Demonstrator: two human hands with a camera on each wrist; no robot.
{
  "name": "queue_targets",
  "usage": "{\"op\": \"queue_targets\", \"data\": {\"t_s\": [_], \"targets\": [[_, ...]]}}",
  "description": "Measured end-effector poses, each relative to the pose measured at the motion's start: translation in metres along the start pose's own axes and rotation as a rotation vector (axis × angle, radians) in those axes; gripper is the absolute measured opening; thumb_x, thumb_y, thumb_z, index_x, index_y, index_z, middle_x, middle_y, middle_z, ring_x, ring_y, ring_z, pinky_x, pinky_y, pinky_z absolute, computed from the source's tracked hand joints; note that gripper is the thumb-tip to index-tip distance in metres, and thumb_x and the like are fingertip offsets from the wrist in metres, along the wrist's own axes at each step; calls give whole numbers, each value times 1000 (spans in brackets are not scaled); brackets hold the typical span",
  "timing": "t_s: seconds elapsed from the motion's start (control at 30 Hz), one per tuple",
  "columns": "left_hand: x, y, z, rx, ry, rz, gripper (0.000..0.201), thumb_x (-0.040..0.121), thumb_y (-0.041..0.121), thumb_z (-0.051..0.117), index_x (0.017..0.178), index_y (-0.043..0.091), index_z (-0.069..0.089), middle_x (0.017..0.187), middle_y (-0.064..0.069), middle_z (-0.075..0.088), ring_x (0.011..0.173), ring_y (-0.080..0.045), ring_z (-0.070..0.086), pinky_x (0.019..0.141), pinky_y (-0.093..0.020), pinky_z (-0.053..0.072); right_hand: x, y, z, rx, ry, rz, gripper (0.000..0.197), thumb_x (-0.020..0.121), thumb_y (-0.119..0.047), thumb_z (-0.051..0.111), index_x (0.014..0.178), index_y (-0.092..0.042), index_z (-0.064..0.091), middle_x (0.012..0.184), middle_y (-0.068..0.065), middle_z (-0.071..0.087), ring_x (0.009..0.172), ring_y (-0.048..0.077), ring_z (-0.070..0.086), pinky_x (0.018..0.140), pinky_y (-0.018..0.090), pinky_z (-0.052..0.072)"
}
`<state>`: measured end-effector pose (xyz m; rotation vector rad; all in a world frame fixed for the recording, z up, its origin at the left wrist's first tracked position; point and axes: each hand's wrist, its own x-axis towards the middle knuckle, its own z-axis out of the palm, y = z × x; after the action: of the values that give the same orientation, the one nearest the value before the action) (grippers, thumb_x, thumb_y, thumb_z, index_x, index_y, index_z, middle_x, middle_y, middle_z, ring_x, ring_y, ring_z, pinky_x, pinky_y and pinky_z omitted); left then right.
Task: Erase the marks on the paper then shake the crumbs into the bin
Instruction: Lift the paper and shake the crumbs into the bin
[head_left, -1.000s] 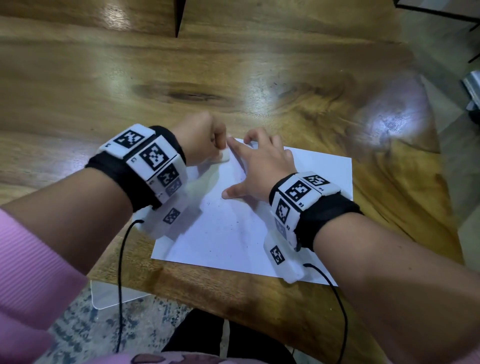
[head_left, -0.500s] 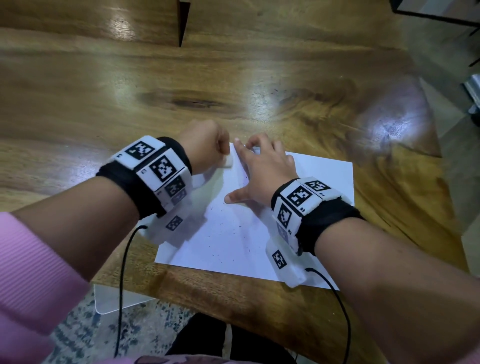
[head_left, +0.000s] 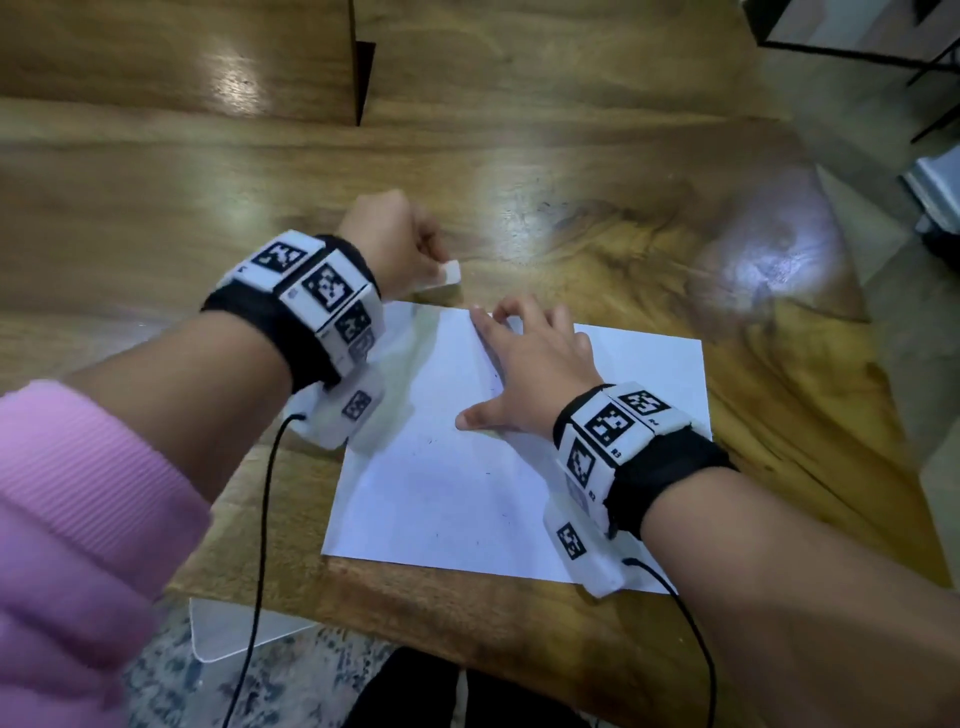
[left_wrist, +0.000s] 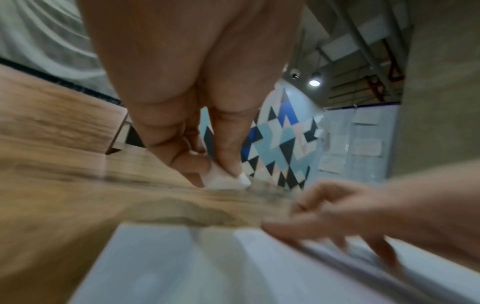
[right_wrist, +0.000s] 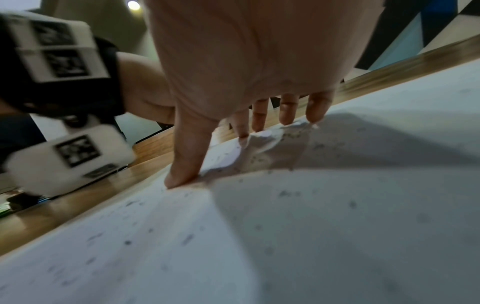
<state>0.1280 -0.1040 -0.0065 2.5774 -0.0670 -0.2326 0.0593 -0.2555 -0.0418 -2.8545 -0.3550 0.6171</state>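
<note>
— Left hand (head_left: 392, 236) first: what has it got?
— Its fingers are curled round a white eraser (head_left: 451, 274); the thumb and forefinger pinch it, as the left wrist view (left_wrist: 228, 181) shows; the eraser sits over the bare wooden counter (head_left: 597, 171), just beyond the far left corner of the paper (head_left: 447, 493); whether it touches the wood I cannot tell.
— And the right hand (head_left: 530, 364)?
— Spread on the paper, holding nothing; the thumb is stretched out to the side and pressed flat on the sheet; the fingertips (right_wrist: 287, 119) bear down at the far edge, where the sheet is bunched up a little.
— Where does the paper lie?
— Flat on the counter near its front edge, slightly askew; small dark crumbs (right_wrist: 285, 193) are scattered across it.
— Anything else in view?
— A pink sleeve (head_left: 83, 519) on the left forearm; marker-covered bands on both wrists, each with a black cable hanging off the counter.
</note>
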Motion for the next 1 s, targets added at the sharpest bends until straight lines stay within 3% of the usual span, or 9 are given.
{"op": "queue_targets", "data": {"t_s": [0.1, 0.17, 0.27, 0.37, 0.5, 0.63, 0.7, 0.8, 1.0], "targets": [[16, 7, 8, 39, -75, -18, 12, 76, 13, 67, 88, 13, 70, 79, -4, 60, 76, -15, 51, 64, -25, 38, -10, -1, 4, 1, 5, -8, 107, 63, -64, 73, 148, -35, 16, 139, -9, 22, 121, 20, 20, 94, 34, 27], [20, 8, 18, 73, -116, -12, 14, 78, 14, 66, 92, 13, 70, 87, -6, 62, 82, -16, 52, 71, -26, 39, -19, -1, 8, -8, 4, -16, 107, 64, -65, 72, 149, -34, 14, 140, -9, 21, 122, 20, 20, 95, 34, 27], [15, 7, 20, 145, -56, 34, 21, 80, 16, 64, 100, 13, 68, 110, -14, 56, 103, -29, 52, 81, -29, 38, -33, -3, 15, -11, -3, -41, 106, 67, -64, 70, 149, -34, 11, 143, -9, 19, 124, 19, 18, 98, 34, 26], [-14, 1, 8, 124, 41, -4, 27, 81, 12, 58, 107, 8, 63, 113, -20, 50, 110, -36, 47, 90, -33, 38, -46, -2, 16, 13, -18, -66, 103, 70, -62, 69, 149, -36, 9, 148, -9, 15, 128, 19, 17, 102, 35, 25], [-90, -31, 7, 186, -48, -195, 31, 74, 30, 67, 97, 11, 57, 104, -20, 56, 97, -36, 50, 74, -32, 36, -72, 28, 9, 120, 160, 221, 92, 70, -58, 71, 145, -32, 25, 149, -4, 17, 133, 21, 17, 103, 38, 24], [-154, -28, 20, 134, -143, -468, 56, 65, 42, 74, 100, 7, 48, 100, -16, 46, 94, -31, 45, 77, -35, 40, -95, 75, 6, 189, 217, 623, 91, 68, -50, 77, 137, -9, 35, 139, 10, 32, 125, 29, 28, 96, 39, 31], [-169, -19, 30, 164, -114, -493, 59, 66, 40, 74, 102, 2, 47, 105, -22, 47, 100, -35, 46, 83, -41, 42, -96, 86, 8, 226, 214, 634, 89, 69, -46, 79, 136, -4, 36, 136, 13, 33, 123, 30, 30, 96, 37, 30], [-177, -10, 45, 141, -37, -534, 46, 70, 33, 72, 97, 4, 48, 105, -25, 50, 94, -36, 49, 78, -41, 42, -90, 90, 10, 283, 220, 625, 86, 70, -40, 80, 132, 0, 37, 134, 13, 32, 122, 30, 30, 97, 36, 31], [-179, -3, 59, 77, -26, -603, 35, 76, 24, 67, 99, 1, 56, 108, -24, 51, 100, -39, 49, 86, -46, 45, -88, 93, 9, 312, 207, 610, 82, 71, -38, 80, 131, -3, 36, 133, 11, 33, 122, 27, 30, 95, 33, 31]]}}
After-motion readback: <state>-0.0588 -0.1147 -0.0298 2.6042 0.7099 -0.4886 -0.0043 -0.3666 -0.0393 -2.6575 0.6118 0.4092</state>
